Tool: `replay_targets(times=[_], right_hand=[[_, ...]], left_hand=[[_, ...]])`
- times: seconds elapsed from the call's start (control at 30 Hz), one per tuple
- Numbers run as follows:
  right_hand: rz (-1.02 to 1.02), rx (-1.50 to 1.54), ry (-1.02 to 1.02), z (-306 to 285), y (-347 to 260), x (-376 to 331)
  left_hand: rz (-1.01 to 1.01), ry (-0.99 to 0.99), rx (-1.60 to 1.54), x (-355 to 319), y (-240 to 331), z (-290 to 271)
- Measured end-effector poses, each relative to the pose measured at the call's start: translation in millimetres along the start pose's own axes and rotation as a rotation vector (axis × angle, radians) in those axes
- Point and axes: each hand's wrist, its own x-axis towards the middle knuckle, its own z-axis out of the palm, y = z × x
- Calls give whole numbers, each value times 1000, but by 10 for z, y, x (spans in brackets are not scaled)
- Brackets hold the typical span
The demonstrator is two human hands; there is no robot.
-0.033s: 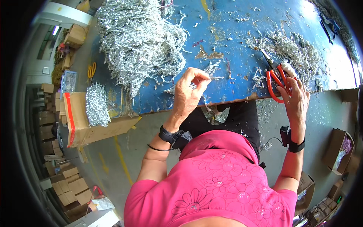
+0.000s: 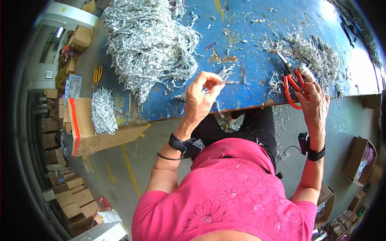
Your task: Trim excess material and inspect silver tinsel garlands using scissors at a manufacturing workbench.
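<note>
A thin silvery strand (image 2: 229,82) is sticking out from the fingertips of the left hand (image 2: 200,96), whose thumb and forefinger are pinching together on it above the blue worktop (image 2: 254,51). Well to the right of the left hand, the right hand (image 2: 314,106) is gripping 1 pair of red-handled shears (image 2: 286,87), its fingers curling about the handles while the blades are pointing away from the person. Just beyond the right hand, a heap of silvery scraps (image 2: 319,56) is spreading over the worktop. Beyond the left hand and to its left, a big mound of silver tinsel (image 2: 150,48) is lying. Farther left of that hand, a smaller silver bundle (image 2: 103,111) is resting against a cardboard box (image 2: 114,137), with yellow-handled scissors (image 2: 95,76) lying just beyond. Behind the hands, 2 black wrist devices (image 2: 194,148) are sitting, 1 on each arm.
</note>
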Motion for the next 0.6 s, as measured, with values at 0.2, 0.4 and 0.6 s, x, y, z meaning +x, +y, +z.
replay_targets(times=[0.2,0.4,0.6], right_hand=[[-31,248,-121,-124,52,186],[166,630,-142,-362,150,-98],[219,1406,-742,-273,-393,-488]], left_hand=[[-178,-1,-300,66,7,-33],[-192,-28,-380,109,-41,-89],[-223,1,-440,124,-17,-68]])
